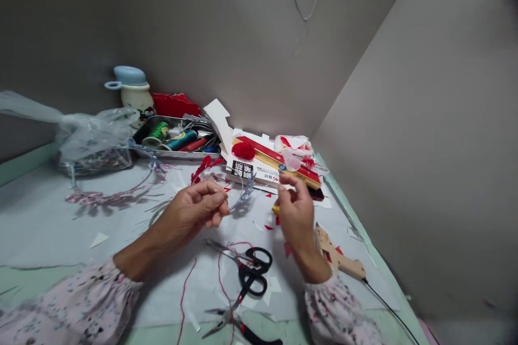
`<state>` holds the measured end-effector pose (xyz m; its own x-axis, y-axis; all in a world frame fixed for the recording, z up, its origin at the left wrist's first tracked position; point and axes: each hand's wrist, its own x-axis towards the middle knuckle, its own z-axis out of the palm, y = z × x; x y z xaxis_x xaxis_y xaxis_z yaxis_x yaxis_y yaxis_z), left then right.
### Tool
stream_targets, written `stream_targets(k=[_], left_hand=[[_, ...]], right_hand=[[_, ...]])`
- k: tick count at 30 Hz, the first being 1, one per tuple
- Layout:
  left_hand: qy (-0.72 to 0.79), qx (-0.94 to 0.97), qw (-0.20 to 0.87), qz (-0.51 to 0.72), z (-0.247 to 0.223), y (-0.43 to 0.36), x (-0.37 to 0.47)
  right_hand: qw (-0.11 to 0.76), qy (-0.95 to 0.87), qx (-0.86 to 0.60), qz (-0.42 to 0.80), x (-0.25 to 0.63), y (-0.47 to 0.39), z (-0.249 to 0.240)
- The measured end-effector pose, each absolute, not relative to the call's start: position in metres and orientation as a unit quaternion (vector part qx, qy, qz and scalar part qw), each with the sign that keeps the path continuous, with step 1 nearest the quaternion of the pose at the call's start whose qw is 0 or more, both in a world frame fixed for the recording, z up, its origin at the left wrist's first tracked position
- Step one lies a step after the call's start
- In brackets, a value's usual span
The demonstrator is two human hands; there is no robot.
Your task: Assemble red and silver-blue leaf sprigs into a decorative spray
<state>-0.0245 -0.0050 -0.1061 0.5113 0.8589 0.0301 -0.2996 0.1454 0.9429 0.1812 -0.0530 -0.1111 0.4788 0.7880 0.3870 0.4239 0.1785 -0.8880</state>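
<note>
Near the middle of the table, my left hand (pixel 200 205) is closed, its thumb and fingertips pinching the end of a thin stem. That stem carries a small blue-grey leafy sprig (pixel 245 192), which points up and to the right. To its right, my right hand (pixel 296 207) is raised with curled fingers, apart from the sprig; whether a thin thread lies between its fingertips is too small to tell. Black-handled scissors (pixel 259 260) lie below and between the hands. Pliers (pixel 238 319) with black and red handles are nearer the front edge, with red thread (pixel 184 296) beside them.
A tan glue gun (pixel 342 260) lies at the right with its cord. Behind are a metal tray (pixel 182 155) of spools, white packaging (pixel 263 175) and a bottle (pixel 137 97). At the left sit a plastic bag (pixel 93 140) and a wire ring (pixel 117 194) with pinkish leaves.
</note>
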Motion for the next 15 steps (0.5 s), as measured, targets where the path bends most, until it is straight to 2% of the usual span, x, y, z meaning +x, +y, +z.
stream_targets(k=[2,4,7,10,15], left_hand=[[0.279,0.515,0.704,0.402,-0.106,-0.004,-0.026],[0.276,0.52,0.707,0.391,-0.107,-0.004,-0.027],[0.257,0.525,0.722,0.369,-0.107,-0.004,-0.029],[0.238,0.526,0.737,0.352,-0.106,-0.003,-0.033],[0.231,0.513,0.736,0.377,-0.097,0.001,-0.04]], right_hand=[[0.511,-0.554,-0.655,0.051,0.207,-0.039,-0.094],[0.371,-0.616,-0.694,-0.039,0.232,-0.022,-0.081],[0.162,-0.659,-0.727,-0.105,0.256,0.007,-0.074],[0.119,-0.696,-0.702,-0.097,0.266,0.03,-0.078],[0.113,-0.709,-0.691,-0.083,0.282,0.045,-0.087]])
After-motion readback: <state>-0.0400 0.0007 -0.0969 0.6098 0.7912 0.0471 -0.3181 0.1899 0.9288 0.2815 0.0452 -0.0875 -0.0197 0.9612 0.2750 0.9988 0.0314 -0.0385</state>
